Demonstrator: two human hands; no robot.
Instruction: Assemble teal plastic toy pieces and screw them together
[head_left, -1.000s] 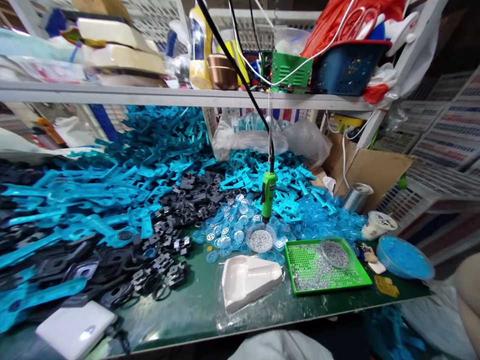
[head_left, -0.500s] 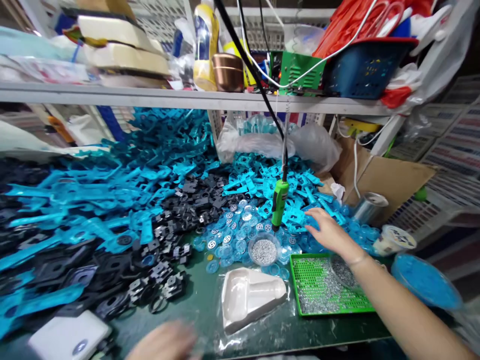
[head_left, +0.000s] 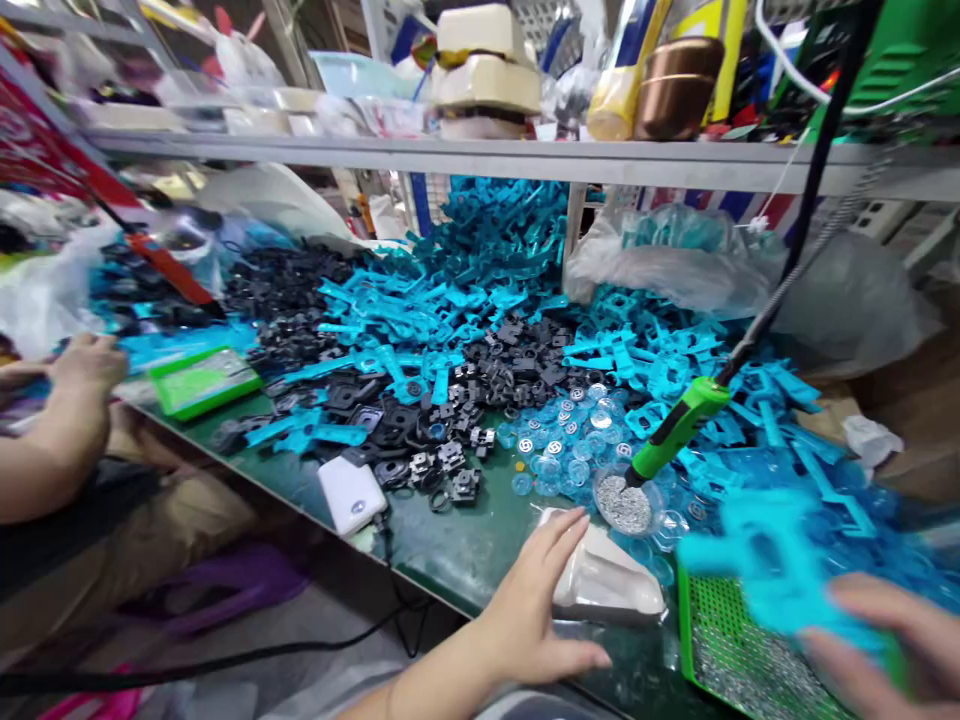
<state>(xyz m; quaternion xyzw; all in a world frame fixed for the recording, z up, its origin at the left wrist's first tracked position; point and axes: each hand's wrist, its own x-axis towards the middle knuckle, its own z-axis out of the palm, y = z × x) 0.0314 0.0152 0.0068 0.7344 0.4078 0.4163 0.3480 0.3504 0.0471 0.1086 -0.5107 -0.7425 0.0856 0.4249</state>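
**Right hand point(head_left: 889, 640):** closed around a blue plastic part point(head_left: 772, 565), low at the right edge of my view. Both are motion-blurred, so I can't count fingers or make out the part's exact shape.

**Left hand point(head_left: 529, 625):** open, fingers spread, just left of the right hand and lower in frame. Its fingertips reach the edge of a white plastic scoop point(head_left: 607, 578); I can't tell whether they are pressing on it.

**Held part:** in the right hand, above a green pegged tray point(head_left: 724, 625) that holds silver bits. The hand and part cover much of that tray, and the frame cuts off its lower end.

**Ahead of the hands:** a green-handled hot tool point(head_left: 679, 428) on a cord, tilted, its tip at a small clear dish of silver bits point(head_left: 622, 505). Clear blue discs point(head_left: 570, 455) lie around the dish.

**Farther ahead:** a heap of blue plastic parts point(head_left: 502, 235) and black plastic parts point(head_left: 510, 360) on a green-topped table point(head_left: 465, 565), below a metal shelf point(head_left: 450, 150).

**Far left of my hands:** a co-worker's hand point(head_left: 88, 365) beside a green tray point(head_left: 202, 382). Blur hides what that hand is doing.
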